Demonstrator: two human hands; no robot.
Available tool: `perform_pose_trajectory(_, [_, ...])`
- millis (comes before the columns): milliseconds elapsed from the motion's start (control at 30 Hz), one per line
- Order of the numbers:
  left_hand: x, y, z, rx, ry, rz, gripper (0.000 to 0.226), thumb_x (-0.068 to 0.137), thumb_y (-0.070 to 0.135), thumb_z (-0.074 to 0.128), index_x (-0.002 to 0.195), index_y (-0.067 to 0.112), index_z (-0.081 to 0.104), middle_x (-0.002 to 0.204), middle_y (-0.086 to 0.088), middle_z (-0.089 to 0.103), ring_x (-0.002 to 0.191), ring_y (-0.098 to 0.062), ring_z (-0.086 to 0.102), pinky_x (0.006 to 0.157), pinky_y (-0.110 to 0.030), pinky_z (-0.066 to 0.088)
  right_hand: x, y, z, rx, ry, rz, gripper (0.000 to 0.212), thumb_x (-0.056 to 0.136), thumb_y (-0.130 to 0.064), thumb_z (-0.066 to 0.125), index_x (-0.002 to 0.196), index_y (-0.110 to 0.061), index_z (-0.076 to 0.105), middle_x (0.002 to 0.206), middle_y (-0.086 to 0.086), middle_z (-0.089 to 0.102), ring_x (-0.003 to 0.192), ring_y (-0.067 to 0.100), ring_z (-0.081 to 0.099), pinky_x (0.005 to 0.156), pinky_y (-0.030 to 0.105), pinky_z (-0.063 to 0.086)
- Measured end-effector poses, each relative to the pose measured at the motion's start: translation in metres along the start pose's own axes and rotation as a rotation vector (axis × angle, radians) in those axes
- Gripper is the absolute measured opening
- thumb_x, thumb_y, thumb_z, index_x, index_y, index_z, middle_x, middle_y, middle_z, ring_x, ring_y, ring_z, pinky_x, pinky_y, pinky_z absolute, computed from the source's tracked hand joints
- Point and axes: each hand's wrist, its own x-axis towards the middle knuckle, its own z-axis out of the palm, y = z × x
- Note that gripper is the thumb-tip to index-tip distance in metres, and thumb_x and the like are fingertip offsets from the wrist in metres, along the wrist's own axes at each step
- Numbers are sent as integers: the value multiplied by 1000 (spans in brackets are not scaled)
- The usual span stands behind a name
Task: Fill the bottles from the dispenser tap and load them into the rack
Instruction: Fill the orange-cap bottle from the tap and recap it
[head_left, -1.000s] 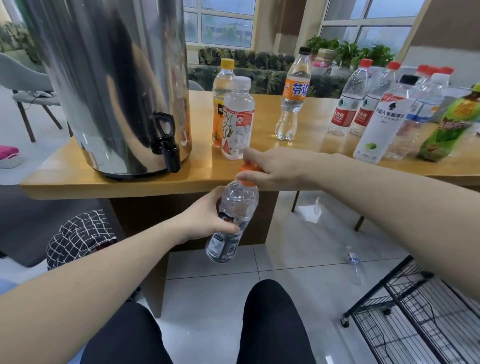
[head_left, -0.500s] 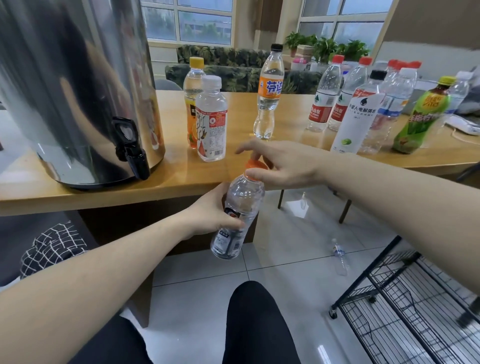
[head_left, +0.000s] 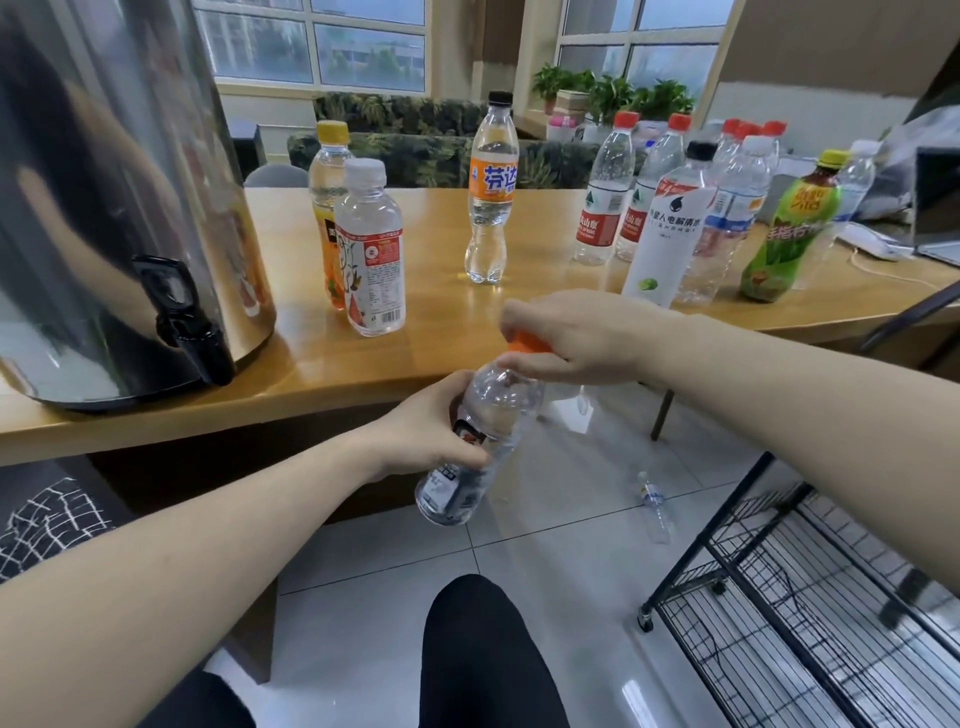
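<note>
The left hand (head_left: 431, 426) is gripping a tilted bottle (head_left: 478, 441) off the surface's (head_left: 441, 358) near edge; the right hand (head_left: 566, 338) is pinching its cap (head_left: 524, 344). A loosened cap risks spilling onto the floor (head_left: 363, 561).

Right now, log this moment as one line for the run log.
left hand grips bottle | right hand grips orange cap | bottle tilted, below table edge | rack holds no bottle
</note>
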Motion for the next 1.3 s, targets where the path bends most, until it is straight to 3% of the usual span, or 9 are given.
perform_pose_trajectory(233, [20,16,18,-57,83,11,83,71,24,90,137,30,39,124,10,61,113,-4,59,95,-28,49,2,14,10,128,177,399,44,96,-62,40,75,-24,41,70,-4,58,70,18,57,62,33,45])
perform_pose_trajectory(367, [27,25,15,-97,38,21,72,76,17,85,131,37,44,116,14,65,104,4,60,82,-19,48,-6,27,4,144,203,301,52,90,-73,34,79,-23,46,73,-2,60,72,17,57,64,33,44])
perform_pose_trajectory(500, [33,28,10,-117,-63,21,83,73,15,87,141,33,43,123,13,67,114,-4,61,95,-31,50,-17,40,1,-1,221,184,52,91,-70,25,70,-25,42,68,-2,56,67,21,54,62,37,46])
perform_pose_trajectory(667, [37,37,17,-102,10,13,88,64,26,94,138,33,47,119,14,68,106,1,62,87,-23,50,-15,39,-2,-17,244,395,66,89,-68,21,62,-16,51,61,-1,57,64,19,55,58,38,46])
perform_pose_trajectory(800, [40,47,22,-124,82,23,85,68,21,92,138,32,43,117,11,64,105,-5,63,82,-24,51,-13,39,-6,-42,244,549,64,94,-63,29,67,-12,58,64,-1,60,70,20,57,55,31,36])
perform_pose_trajectory(900, [41,54,20,-125,96,22,92,66,25,94,141,33,42,122,10,61,108,-7,61,84,-26,51,-14,41,-8,-72,276,571,71,88,-72,23,69,-16,62,70,-3,64,75,18,60,59,30,44])
perform_pose_trajectory(1067, [45,66,12,-141,158,33,81,67,28,92,134,31,47,116,10,63,106,-7,61,88,-30,50,-17,48,-11,204,242,653,106,77,-92,3,95,-13,70,92,3,70,87,20,62,78,36,49])
perform_pose_trajectory(1200, [56,92,1,-177,192,59,69,72,25,89,128,28,50,111,9,64,97,-4,62,76,-22,49,-24,43,-17,530,355,689,68,94,-74,10,64,-28,51,68,0,55,64,14,50,72,34,41])
perform_pose_trajectory(1300, [71,111,-8,-208,256,74,61,72,21,88,124,25,55,105,6,67,96,-11,65,76,-29,54,-26,54,-20,635,379,776,79,91,-78,10,72,-15,53,67,3,51,58,16,46,60,29,38])
